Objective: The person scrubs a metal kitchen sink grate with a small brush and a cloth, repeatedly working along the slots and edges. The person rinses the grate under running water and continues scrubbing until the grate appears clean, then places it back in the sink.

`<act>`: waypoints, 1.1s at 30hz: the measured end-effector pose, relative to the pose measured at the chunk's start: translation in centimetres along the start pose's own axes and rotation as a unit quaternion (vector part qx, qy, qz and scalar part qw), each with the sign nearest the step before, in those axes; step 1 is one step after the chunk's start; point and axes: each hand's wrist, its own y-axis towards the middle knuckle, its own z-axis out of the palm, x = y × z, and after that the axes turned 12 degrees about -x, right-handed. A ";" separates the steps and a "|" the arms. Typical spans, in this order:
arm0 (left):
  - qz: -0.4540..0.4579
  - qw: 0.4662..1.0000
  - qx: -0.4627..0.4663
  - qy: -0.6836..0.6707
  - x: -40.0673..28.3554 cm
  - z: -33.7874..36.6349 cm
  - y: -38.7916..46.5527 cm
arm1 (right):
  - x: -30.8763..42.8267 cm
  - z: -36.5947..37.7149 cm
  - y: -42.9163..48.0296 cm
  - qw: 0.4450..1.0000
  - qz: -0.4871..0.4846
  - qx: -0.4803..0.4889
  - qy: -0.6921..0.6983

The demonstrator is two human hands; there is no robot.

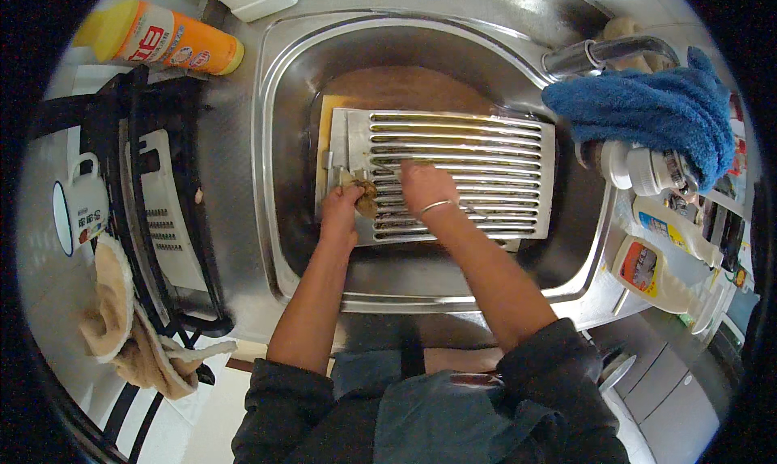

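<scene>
A metal baffle filter (358, 139) with long parallel slots lies in the stainless steel sink (394, 282). My left hand (341, 212) is at the filter's left end, its fingers closed on a soiled brown scrubbing pad (366, 202). Over the slots, left of their middle, my right hand (428, 188) is curled in a fist around a thin tool (383, 165). Most of that tool is hidden by the fist, so its kind is unclear. Under the filter, a yellowish board-like edge (328, 121) shows at the left. Brownish water (400, 85) stands in the basin behind the filter.
The faucet (607, 56) and a blue towel (643, 112) overhang the right rim. Several bottles, including a cream one (652, 276), lie at the right. Left stand an orange detergent bottle (182, 42), a black rack (209, 251) with a grater (173, 215), and a white mug (85, 203).
</scene>
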 end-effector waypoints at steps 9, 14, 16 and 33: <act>0.025 1.000 0.008 -0.010 -0.1 0.0 -0.5 | -10.3 -4.2 -1.2 0.992 0.106 -0.032 -0.055; 0.032 0.999 0.029 -0.010 1.0 -0.4 0.8 | -5.9 -1.3 2.0 0.997 -0.010 0.042 -0.061; 0.022 1.000 -0.003 -0.006 1.1 -0.1 0.3 | -0.7 -2.2 2.7 0.997 -0.072 0.015 -0.030; 0.016 0.999 -0.028 0.004 0.9 -0.4 0.5 | -0.7 -2.7 5.3 0.996 -0.024 0.058 -0.066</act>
